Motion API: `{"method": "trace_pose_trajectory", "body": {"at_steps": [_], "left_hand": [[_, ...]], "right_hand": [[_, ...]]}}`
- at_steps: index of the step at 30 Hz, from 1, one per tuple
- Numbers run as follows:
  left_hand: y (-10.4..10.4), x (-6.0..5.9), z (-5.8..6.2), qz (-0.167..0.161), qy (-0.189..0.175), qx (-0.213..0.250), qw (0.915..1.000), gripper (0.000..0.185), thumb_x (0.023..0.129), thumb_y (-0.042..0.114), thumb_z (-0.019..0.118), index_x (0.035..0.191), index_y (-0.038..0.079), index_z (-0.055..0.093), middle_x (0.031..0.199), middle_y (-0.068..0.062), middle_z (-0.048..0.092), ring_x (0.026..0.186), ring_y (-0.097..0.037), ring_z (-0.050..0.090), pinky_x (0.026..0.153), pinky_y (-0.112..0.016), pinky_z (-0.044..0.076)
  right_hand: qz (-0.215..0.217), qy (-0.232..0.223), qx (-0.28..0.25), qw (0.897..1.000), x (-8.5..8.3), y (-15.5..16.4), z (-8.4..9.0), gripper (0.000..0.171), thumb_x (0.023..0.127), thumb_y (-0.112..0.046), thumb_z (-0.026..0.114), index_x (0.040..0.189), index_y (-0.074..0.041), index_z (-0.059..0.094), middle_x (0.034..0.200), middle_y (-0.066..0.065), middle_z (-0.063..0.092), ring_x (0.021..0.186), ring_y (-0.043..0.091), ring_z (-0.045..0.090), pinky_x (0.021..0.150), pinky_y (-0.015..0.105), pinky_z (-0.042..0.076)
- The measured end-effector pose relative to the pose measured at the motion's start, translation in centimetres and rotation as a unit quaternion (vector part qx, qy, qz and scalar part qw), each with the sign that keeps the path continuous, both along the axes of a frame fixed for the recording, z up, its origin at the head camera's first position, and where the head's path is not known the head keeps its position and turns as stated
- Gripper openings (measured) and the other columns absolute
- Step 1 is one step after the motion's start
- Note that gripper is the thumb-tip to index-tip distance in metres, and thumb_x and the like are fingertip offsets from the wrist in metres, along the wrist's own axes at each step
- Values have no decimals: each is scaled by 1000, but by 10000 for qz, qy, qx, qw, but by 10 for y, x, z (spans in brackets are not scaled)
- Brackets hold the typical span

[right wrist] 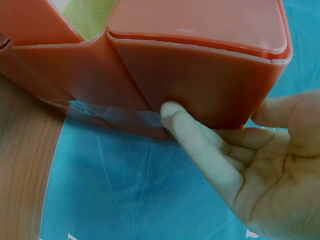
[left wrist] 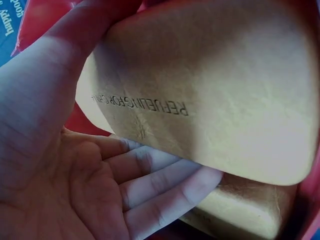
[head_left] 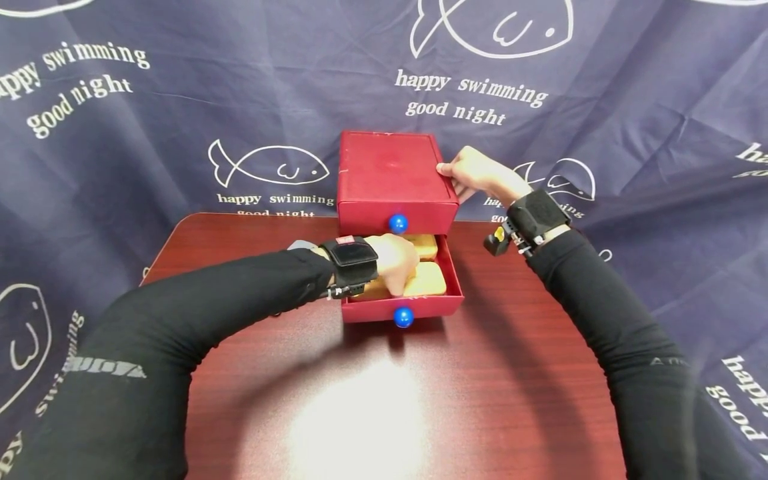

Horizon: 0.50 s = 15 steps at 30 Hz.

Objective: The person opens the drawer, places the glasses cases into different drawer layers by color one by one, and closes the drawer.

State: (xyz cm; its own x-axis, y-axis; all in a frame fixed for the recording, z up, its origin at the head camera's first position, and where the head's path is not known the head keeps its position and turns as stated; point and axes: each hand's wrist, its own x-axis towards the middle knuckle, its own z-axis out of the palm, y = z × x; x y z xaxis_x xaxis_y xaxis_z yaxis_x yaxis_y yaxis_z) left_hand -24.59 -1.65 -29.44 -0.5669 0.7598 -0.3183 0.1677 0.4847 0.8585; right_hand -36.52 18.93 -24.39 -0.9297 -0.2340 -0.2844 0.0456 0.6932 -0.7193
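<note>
A red two-drawer box (head_left: 390, 167) with blue ball knobs stands on the table, its lower drawer (head_left: 454, 301) pulled out. Rounded yellow blocks (head_left: 427, 279) lie in that drawer. My left hand (head_left: 396, 257) reaches in from the left. In the left wrist view, its thumb and fingers are on opposite sides of a yellow block (left wrist: 240, 85) stamped with letters, which hides the tips. At the box's upper right side, my right hand (head_left: 477, 170) holds on, with the thumb over the top edge and fingers (right wrist: 182, 125) against the side wall.
The brown tabletop (head_left: 480, 413) extends in front of the box. A dark blue printed cloth (head_left: 270, 87) hangs close behind it. Partly hidden behind the left forearm is a small pale object (head_left: 302, 245).
</note>
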Motion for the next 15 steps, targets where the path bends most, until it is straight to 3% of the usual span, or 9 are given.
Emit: {"method": "trace_pose_trajectory", "body": {"at_steps": [3,6,8,11,12,13,14,15], "left_hand": [[-2,-12,-31,-153,-689,899,9935,28,76,-7,65,102,-8,55,90,-4,67,90,-12,60,77,-18,45],[-8,-26,-70,-435,-1608,1808,9693,24,78,-9,56,101,-3,55,85,8,69,88,-5,62,80,-17,45],[-13,-36,-91,-767,-1900,1948,9592,21,80,-5,53,100,3,57,83,12,71,89,-2,63,81,-15,45],[-19,-47,-107,-1139,-2054,1724,9566,21,82,4,54,102,8,60,85,12,73,93,-2,63,81,-15,44],[-20,-51,-110,-1127,-2052,1586,9592,22,83,6,54,105,7,60,87,12,73,95,-4,63,81,-16,44],[-21,-55,-111,-1134,-2052,1398,9620,21,85,7,53,105,7,60,87,12,72,95,-3,62,81,-15,44],[-20,-51,-99,-966,-1945,1187,9689,25,84,8,55,108,6,60,92,9,73,96,-4,62,81,-16,45],[-20,-53,-99,-863,-1901,1209,9705,26,84,7,56,110,5,59,94,9,72,97,-4,61,82,-16,46]], "right_hand": [[-3,-14,-10,10000,0,-1,1,41,107,-22,50,121,15,61,63,-3,67,57,10,69,59,26,60],[-7,1,-34,10000,1,-1,2,38,106,-21,51,115,13,64,62,-3,66,56,10,68,58,26,60],[-23,3,-58,10000,1,-2,2,35,106,-21,51,109,11,65,61,-2,65,55,9,67,57,26,59],[-44,10,-48,10000,1,-3,2,33,106,-21,51,105,8,65,60,-3,64,54,9,66,56,25,59],[-52,-1,-39,10000,1,-3,2,33,106,-21,50,106,9,65,60,-3,64,54,9,66,56,25,59],[-51,-14,-36,10000,2,-3,2,34,106,-21,51,108,10,64,60,-3,64,54,9,66,56,25,59],[-45,-22,-36,10000,2,-3,2,35,106,-21,51,111,11,64,61,-3,65,54,9,67,56,25,59],[-47,-26,-31,10000,2,-3,2,37,106,-21,51,114,13,63,61,-3,65,54,9,67,57,25,59]]}}
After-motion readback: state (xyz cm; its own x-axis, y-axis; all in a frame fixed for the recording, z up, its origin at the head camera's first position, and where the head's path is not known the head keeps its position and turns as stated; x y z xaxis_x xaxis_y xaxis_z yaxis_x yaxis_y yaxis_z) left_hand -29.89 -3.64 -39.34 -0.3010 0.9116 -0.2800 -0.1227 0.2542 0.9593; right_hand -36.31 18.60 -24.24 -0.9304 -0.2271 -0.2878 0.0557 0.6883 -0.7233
